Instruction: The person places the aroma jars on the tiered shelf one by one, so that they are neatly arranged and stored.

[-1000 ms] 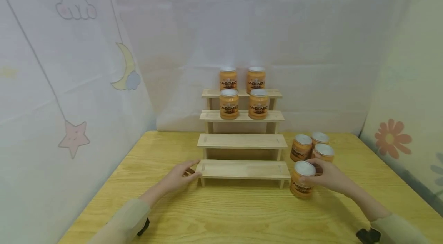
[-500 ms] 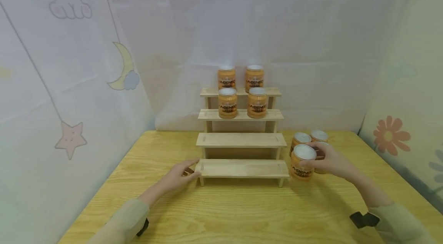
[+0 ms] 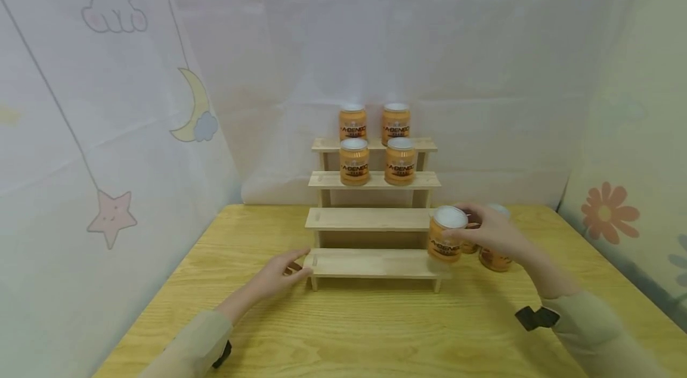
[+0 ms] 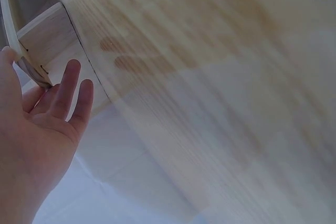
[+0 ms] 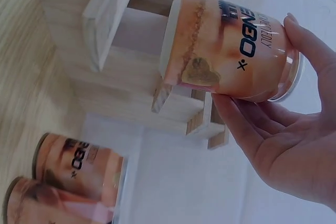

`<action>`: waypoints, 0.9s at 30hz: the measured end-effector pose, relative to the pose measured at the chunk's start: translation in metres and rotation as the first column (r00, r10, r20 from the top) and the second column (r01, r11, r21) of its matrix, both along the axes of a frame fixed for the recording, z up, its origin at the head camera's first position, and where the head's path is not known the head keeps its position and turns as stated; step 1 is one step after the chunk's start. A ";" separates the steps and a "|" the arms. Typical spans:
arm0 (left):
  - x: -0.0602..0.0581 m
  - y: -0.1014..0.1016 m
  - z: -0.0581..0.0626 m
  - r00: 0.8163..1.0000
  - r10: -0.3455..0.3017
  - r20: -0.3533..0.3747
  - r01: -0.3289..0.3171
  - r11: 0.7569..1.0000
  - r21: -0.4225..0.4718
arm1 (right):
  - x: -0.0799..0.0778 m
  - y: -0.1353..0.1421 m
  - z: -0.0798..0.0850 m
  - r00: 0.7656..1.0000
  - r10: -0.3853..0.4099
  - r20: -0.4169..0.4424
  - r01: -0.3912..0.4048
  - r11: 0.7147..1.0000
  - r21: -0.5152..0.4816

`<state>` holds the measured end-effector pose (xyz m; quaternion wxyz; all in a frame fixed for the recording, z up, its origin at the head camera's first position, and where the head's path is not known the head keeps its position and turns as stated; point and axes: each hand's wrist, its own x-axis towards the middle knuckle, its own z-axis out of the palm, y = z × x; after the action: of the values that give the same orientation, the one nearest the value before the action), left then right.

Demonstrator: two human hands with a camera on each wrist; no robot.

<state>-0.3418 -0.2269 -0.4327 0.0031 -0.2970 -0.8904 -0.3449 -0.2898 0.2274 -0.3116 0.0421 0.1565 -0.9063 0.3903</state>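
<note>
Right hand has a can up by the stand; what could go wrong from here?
The raised can might clip the wooden stand; in the head view it overlaps its right end. A bump could tip the four cans on the two upper steps. The right hand might brush the cans on the table close behind it.

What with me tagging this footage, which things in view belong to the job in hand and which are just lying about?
Seemingly part of the job:
held jar, in the right hand
stepped wooden stand, left hand at its end
jars on its upper steps
jars standing beside it

Probably just surroundings:
printed backdrop
black pieces at the cuffs
</note>
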 end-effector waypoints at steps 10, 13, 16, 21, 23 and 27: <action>0.001 0.002 0.000 1.000 0.007 -0.010 -0.007 1.000 -0.002 | -0.023 -0.032 0.006 0.999 0.009 -0.036 -0.011 0.998 -0.069; 0.001 0.003 0.000 1.000 0.003 -0.003 -0.002 1.000 0.007 | -0.027 -0.042 0.010 0.998 0.008 -0.054 -0.013 0.996 -0.090; 0.002 0.003 0.000 1.000 -0.001 -0.006 0.001 1.000 0.010 | -0.033 -0.053 0.013 0.998 0.009 -0.062 -0.017 0.992 -0.128; 0.001 0.002 -0.001 1.000 0.001 -0.020 0.000 1.000 0.004 | -0.046 -0.070 0.016 0.997 0.011 -0.080 -0.027 0.980 -0.197; 0.000 0.002 -0.001 1.000 0.004 -0.023 -0.004 1.000 0.002 | -0.051 -0.077 0.018 0.996 0.023 -0.085 -0.041 0.974 -0.222; 0.001 0.001 -0.001 1.000 0.007 -0.024 -0.007 1.000 0.000 | -0.059 -0.091 0.019 0.996 0.049 -0.080 -0.068 0.963 -0.261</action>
<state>-0.3412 -0.2255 -0.4333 0.0152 -0.2979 -0.8913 -0.3413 -0.3483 0.1361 -0.2923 0.0838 0.1904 -0.8392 0.5024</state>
